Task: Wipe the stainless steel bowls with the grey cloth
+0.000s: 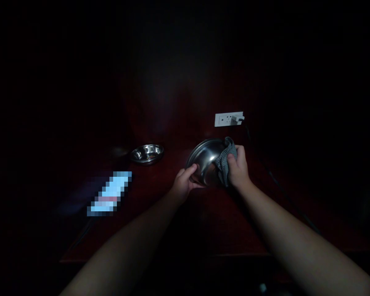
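Observation:
A shiny metal bowl [208, 158] is held tilted above the dark red table, its rounded outside showing. My left hand [185, 181] grips the bowl's lower left rim, thumb on the outer side. On the right, my right hand [239, 166] is closed on a grey textured cloth [223, 162], which presses over the bowl's right edge. Part of that rim is hidden under the cloth. Another metal bowl [147, 154] stands upright on the table, to the left and farther back.
A glowing, pixelated phone-like screen [109, 194] lies at left on the table [160, 185]. A white wall socket [228, 119] holds a plug [238, 119], with a dark cable [273, 177] running down to the right. The surroundings are very dark.

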The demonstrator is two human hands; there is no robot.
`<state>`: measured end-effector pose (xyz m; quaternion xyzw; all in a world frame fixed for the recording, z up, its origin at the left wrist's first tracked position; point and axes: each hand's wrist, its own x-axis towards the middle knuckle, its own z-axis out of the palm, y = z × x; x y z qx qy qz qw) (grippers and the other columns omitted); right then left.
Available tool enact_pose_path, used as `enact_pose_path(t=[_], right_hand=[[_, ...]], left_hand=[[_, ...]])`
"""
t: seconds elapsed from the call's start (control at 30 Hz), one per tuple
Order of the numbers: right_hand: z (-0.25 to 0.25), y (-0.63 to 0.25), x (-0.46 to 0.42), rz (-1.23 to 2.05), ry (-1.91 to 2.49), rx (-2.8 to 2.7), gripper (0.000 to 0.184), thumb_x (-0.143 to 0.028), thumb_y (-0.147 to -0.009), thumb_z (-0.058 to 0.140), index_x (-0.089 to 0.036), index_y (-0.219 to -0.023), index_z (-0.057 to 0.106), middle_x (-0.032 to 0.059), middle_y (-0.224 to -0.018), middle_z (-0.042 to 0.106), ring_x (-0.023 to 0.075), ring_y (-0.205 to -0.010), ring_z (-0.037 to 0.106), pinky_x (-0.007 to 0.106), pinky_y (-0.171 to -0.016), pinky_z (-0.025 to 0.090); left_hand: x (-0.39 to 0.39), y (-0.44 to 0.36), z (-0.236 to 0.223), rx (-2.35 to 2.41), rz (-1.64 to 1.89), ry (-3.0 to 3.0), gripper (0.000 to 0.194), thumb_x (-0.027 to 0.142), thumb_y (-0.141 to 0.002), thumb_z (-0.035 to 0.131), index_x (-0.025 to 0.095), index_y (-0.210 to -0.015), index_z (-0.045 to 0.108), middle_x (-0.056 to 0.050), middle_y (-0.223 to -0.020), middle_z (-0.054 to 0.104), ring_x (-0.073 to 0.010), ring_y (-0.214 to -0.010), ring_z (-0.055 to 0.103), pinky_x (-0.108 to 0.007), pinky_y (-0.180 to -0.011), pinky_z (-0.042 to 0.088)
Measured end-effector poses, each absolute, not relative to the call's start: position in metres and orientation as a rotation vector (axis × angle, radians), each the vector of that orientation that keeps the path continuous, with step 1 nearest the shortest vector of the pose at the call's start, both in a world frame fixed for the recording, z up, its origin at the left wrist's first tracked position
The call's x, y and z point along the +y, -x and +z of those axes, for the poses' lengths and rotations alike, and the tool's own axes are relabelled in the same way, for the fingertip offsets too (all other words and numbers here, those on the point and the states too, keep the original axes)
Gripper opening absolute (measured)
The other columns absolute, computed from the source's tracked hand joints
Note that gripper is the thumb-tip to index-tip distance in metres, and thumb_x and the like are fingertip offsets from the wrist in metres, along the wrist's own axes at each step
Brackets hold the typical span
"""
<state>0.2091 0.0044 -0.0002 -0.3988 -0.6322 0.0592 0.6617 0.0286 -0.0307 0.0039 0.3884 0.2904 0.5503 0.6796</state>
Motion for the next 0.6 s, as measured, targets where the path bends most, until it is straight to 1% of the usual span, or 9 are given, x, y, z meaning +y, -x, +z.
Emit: enact_pose_path(t=[0.17, 0.33, 0.6], right_hand=[[-0.001, -0.2098, 0.0048, 0.136, 0.927, -1.434, 0.034, -0.05, -0.083, 0.042, -0.021, -0.101, 0.043, 0.0036, -0.091, 0.052, 0.0199, -0.082, 0.053, 0.036, -0.076, 0.042], [-0.0008, -0.2098, 0.0055, 0.141, 0.909, -1.434, 0.035, -0.051, -0.083, 0.042, -0.02, -0.102, 0.042, 0.0041, -0.093, 0.052, 0.0202, -0.085, 0.053, 0.036, -0.077, 0.042], [-0.0002, -0.2092, 0.0046, 0.142, 0.912, -1.438, 0.035, -0.051, -0.084, 0.041, -0.02, -0.102, 0.042, 0.004, -0.093, 0.052, 0.0201, -0.084, 0.053, 0.036, -0.076, 0.042]], left_hand=[[-0.0298, -0.0282, 0.0024, 0.654, 1.244, -0.855, 0.03, 0.037, -0.068, 0.067, 0.01, -0.079, 0.06, -0.009, -0.071, 0.066, -0.0213, -0.065, 0.064, -0.05, -0.066, 0.054], [-0.0298, -0.0276, 0.0028, 0.648, 1.211, -0.897, 0.031, 0.039, -0.07, 0.066, 0.009, -0.079, 0.061, -0.01, -0.07, 0.066, -0.0207, -0.063, 0.063, -0.049, -0.067, 0.054], [-0.031, -0.0282, 0.0045, 0.66, 1.226, -0.883, 0.029, 0.037, -0.069, 0.066, 0.01, -0.078, 0.061, -0.008, -0.069, 0.066, -0.0209, -0.063, 0.064, -0.048, -0.064, 0.054]])
